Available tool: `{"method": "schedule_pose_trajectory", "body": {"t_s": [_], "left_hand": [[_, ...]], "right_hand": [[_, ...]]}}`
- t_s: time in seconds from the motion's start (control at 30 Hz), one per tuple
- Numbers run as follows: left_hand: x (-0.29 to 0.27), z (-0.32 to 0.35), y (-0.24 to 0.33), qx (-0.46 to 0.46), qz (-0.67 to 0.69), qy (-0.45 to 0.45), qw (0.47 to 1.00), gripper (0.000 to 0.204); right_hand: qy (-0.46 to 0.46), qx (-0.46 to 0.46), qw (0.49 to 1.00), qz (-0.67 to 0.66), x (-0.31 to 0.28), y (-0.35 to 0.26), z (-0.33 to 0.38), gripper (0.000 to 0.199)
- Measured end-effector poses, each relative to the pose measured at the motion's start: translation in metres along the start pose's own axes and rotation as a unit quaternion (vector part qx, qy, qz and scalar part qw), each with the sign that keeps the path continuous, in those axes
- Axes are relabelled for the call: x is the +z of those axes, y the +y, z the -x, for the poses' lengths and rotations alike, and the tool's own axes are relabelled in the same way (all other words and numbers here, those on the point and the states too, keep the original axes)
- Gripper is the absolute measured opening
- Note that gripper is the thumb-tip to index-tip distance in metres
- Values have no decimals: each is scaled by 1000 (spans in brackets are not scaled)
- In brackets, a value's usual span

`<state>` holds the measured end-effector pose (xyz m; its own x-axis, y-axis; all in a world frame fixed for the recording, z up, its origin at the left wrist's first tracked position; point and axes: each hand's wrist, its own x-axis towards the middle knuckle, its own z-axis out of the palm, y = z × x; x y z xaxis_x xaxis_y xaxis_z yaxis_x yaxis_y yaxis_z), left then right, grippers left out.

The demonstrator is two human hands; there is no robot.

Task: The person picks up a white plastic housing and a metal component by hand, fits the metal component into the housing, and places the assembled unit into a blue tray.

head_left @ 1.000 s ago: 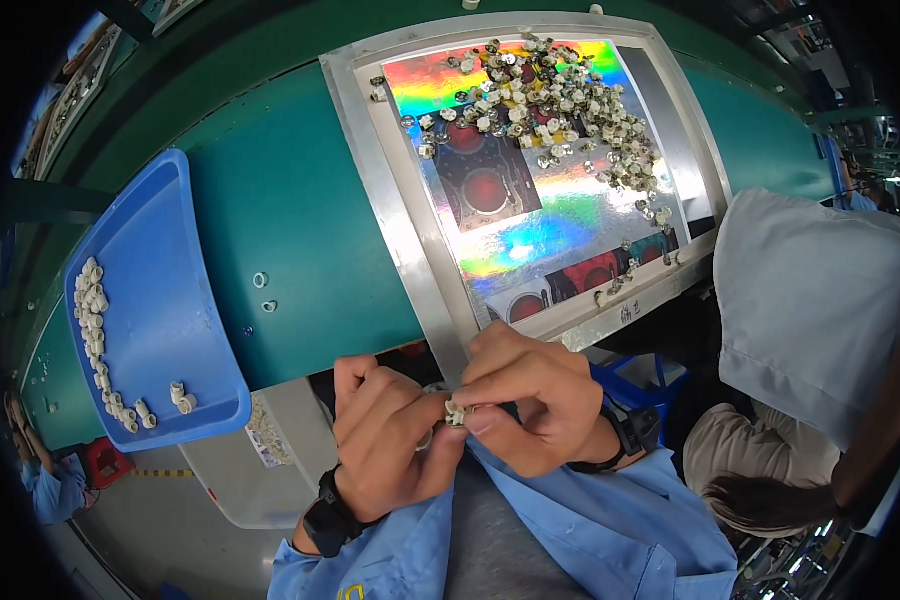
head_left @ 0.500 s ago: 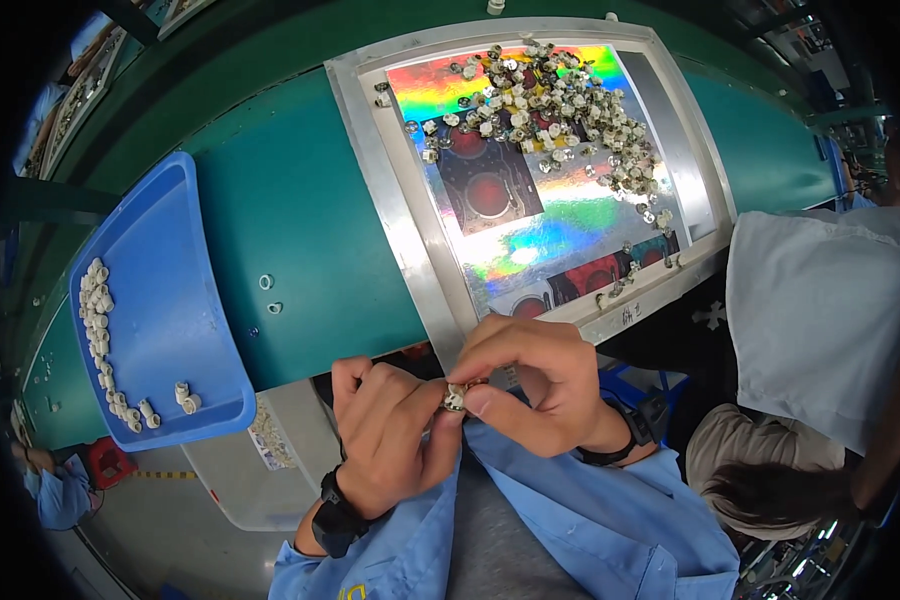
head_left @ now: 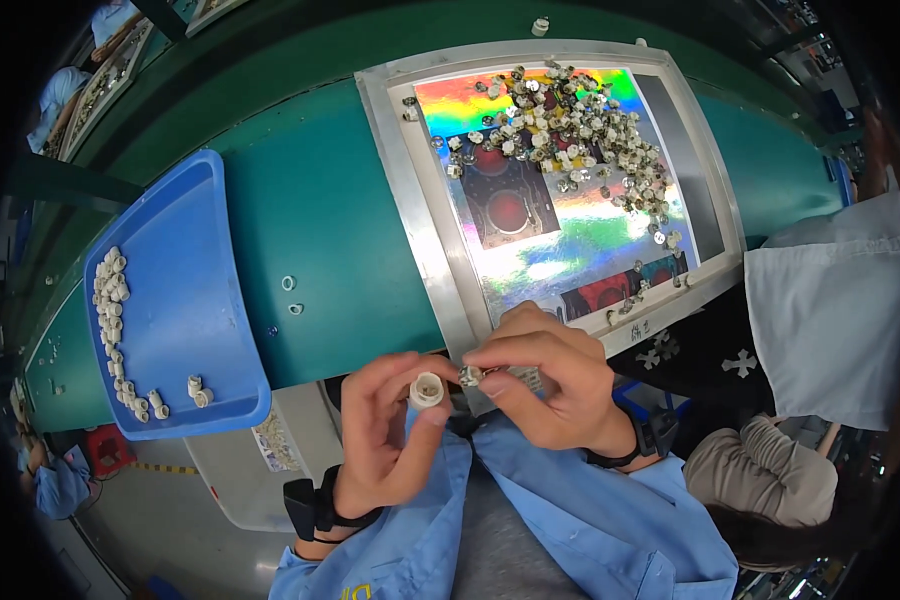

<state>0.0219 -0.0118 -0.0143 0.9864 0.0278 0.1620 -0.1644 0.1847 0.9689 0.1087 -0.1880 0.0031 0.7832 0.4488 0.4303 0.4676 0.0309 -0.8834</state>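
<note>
Between the thumb and forefinger of my left hand (head_left: 382, 440) is a hollow white cylindrical shell (head_left: 427, 391), its round mouth tilted up and showing a dark inside. My right hand (head_left: 560, 385) pinches a small metal-and-white part (head_left: 470, 376) just to the right of the shell, with a narrow gap between them. Both hands are in front of the near edge of a metal-framed tray (head_left: 420, 235). On its shiny rainbow sheet lies a heap of similar small white-and-metal parts (head_left: 610, 140).
At the left stands a blue tray (head_left: 242, 330) with a row of white cylindrical parts (head_left: 113, 320) along its far-left side. Two white rings (head_left: 288, 283) lie on the green bench (head_left: 320, 180) between the trays. Another person in a pale garment (head_left: 830, 310) is at the right.
My hands have drawn slightly apart. The shell in my left hand now shows its open mouth, and the small part sits separately in my right fingers. The view has shifted slightly.
</note>
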Motion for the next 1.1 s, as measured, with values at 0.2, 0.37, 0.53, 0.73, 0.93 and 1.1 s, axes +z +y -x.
{"method": "schedule_pose_trajectory", "body": {"t_s": [0.2, 0.37, 0.53, 0.73, 0.93, 1.1], "left_hand": [[-15, -9, 5, 87, -143, -60, 984, 48], [-13, -9, 9, 86, -127, -18, 988, 42], [-10, -7, 2, 77, -34, 26, 996, 43], [-7, -9, 2, 94, -49, 28, 994, 42], [-6, -13, 4, 155, -156, 3, 976, 39], [-1, -13, 11, 212, -247, 7, 946, 43]], "right_hand": [[-13, -29, 999, 2, 4, -2, -7, 18], [-12, -46, 999, -11, 7, 1, -6, 18], [6, -45, 998, -39, 12, 3, -1, 19], [13, -51, 998, -20, 10, 2, 0, 19], [0, -100, 995, 4, 5, 5, -3, 19], [39, -108, 993, -7, 10, 5, 2, 19]]}}
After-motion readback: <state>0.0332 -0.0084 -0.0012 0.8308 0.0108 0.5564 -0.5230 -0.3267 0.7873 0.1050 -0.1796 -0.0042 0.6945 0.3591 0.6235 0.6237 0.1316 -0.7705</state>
